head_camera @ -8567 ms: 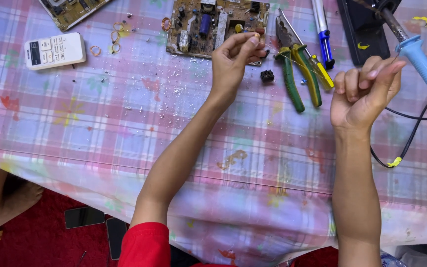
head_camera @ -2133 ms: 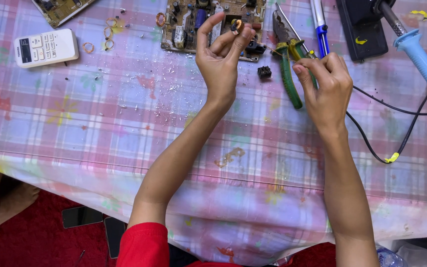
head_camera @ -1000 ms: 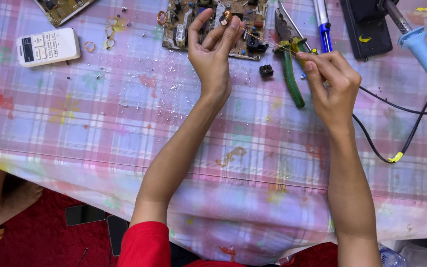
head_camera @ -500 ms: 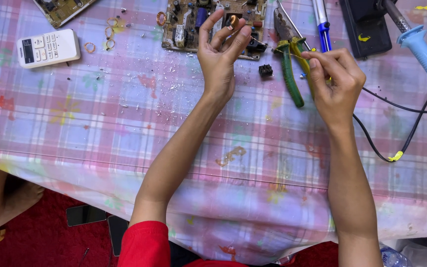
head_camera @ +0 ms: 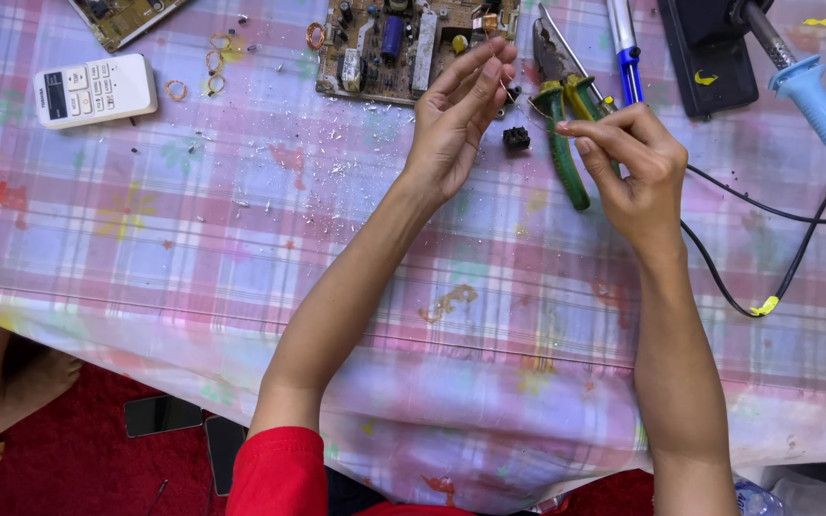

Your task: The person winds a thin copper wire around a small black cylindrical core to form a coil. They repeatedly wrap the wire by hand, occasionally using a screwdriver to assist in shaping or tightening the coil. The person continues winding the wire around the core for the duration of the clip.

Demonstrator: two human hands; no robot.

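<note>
1. My left hand (head_camera: 451, 124) is raised over the tabletop (head_camera: 241, 248), which is covered by a pink and lilac checked cloth. Its fingers are extended and held close together; the fingertips pinch one end of a thin, pale strand of wire (head_camera: 520, 98).
2. My right hand (head_camera: 635, 167) is just to the right, thumb and forefinger pressed together on the other end of the same wire. The remaining fingers are curled in.
3. The wire spans the short gap between the two grips, above the tabletop. It is very fine and I cannot tell its material or exact length.
4. Directly beyond the left fingertips lies a brown printed circuit board with mounted components (head_camera: 394, 48).
5. A small black square component (head_camera: 516, 139) rests on the cloth between the hands.
6. Pliers with green and yellow handles (head_camera: 566, 134) lie just beside it, partly behind the right hand.
7. A blue-handled soldering iron (head_camera: 819, 105) lies at the far right, its black cable (head_camera: 767, 258) looping across the cloth.
8. A white remote control (head_camera: 96, 91) lies at the far left, well apart from both hands.
</note>
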